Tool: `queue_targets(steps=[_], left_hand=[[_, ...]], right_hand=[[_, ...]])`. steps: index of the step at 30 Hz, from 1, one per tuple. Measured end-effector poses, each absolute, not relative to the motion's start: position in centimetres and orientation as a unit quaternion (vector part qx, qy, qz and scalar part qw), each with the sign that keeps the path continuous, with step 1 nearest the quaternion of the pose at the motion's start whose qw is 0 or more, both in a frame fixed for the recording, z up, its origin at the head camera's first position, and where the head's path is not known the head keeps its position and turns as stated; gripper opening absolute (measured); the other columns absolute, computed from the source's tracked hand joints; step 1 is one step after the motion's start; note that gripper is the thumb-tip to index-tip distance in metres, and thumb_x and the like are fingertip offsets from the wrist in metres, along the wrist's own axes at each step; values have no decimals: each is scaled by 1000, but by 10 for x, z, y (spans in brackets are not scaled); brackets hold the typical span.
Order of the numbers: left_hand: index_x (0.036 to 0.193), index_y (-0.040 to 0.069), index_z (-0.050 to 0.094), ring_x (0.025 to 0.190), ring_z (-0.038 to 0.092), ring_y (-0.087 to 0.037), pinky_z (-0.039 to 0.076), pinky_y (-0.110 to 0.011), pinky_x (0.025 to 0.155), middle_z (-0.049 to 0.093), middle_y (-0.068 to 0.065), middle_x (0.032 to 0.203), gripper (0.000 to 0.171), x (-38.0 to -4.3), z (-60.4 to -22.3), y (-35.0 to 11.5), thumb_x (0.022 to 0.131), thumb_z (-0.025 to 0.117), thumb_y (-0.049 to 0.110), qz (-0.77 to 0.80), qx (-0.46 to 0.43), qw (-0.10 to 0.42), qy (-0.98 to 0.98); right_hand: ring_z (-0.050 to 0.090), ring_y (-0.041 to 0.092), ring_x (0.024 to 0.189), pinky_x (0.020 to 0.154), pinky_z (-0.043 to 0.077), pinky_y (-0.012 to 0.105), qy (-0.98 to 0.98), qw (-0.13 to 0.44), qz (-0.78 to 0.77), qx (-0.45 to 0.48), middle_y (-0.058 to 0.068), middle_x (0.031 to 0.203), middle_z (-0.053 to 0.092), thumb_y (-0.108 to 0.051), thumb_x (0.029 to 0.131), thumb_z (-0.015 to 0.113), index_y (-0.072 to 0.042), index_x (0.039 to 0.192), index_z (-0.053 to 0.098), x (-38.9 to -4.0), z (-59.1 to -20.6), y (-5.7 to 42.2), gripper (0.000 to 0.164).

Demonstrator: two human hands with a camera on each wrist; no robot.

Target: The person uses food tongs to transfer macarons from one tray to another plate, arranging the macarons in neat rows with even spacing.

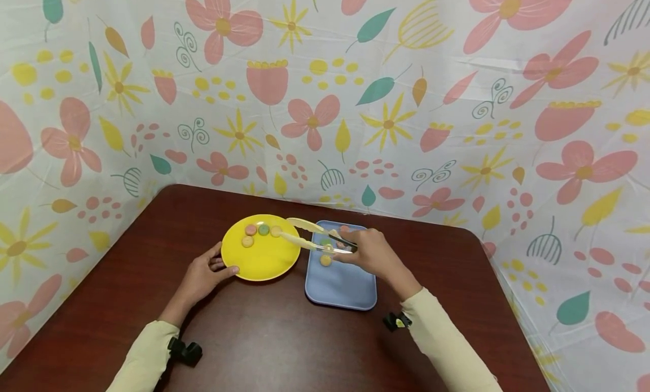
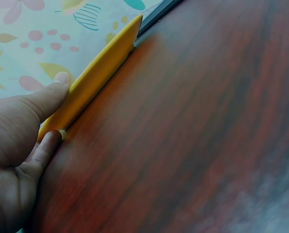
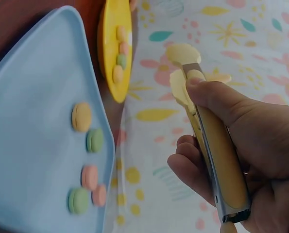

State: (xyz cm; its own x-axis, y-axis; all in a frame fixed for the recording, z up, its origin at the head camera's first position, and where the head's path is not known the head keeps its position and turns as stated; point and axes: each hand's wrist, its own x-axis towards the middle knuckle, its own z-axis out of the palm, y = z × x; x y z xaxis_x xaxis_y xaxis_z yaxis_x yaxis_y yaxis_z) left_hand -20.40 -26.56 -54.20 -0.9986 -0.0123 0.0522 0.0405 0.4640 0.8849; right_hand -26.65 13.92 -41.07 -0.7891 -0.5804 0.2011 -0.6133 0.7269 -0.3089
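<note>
Head view: one plate, yellow, round, on the bench. One tray, blue, rectangular, just right of the plate.

Macarons: nine visible; four in the plate's far part, five on the tray. Pink, green and yellowish. Presumably light, with brittle shells and a softer middle; best taken lightly by the sides, as a hard squeeze could crack them.

Tongs: one pair, metal with pale, scalloped tips. Likely light and springy; best held at mid-arm. Held in the right hand, thumb along one arm, fingers on the other side. Arms parted; nothing visible between the tips, which reach over the plate's right edge.

Left hand: thumb and fingers hold the plate's left rim. Plate probably stiff, light and smooth, liable to slide if unsteadied; the rim is the proper hold.
</note>
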Motion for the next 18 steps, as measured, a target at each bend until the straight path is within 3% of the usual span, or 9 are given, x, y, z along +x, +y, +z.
queue_targets(steps=[4,11,18], left_hand=[[161,-2,23,125,62,-38,60,-30,88,48,-27,150,100,-204,-543,-266,90,78,42,-519,-8,24,-854],[162,0,23,125,61,-38,60,-30,88,47,-25,151,102,-206,-544,-267,89,79,44,-519,-4,22,-855],[161,1,24,125,62,-38,60,-31,88,48,-26,150,101,-205,-544,-266,89,79,43,-517,-2,22,-855]], right_hand=[[32,6,52,50,29,22,-935,38,178,305,-8,54,46,-37,84,85,-5,131,70,-256,-407,160,59],[46,8,61,52,36,22,-944,31,193,267,-6,69,60,-36,83,87,-2,126,73,-243,-410,188,57],[51,11,65,52,41,23,-952,9,195,235,14,105,76,-34,84,86,1,128,71,-236,-425,206,58]])
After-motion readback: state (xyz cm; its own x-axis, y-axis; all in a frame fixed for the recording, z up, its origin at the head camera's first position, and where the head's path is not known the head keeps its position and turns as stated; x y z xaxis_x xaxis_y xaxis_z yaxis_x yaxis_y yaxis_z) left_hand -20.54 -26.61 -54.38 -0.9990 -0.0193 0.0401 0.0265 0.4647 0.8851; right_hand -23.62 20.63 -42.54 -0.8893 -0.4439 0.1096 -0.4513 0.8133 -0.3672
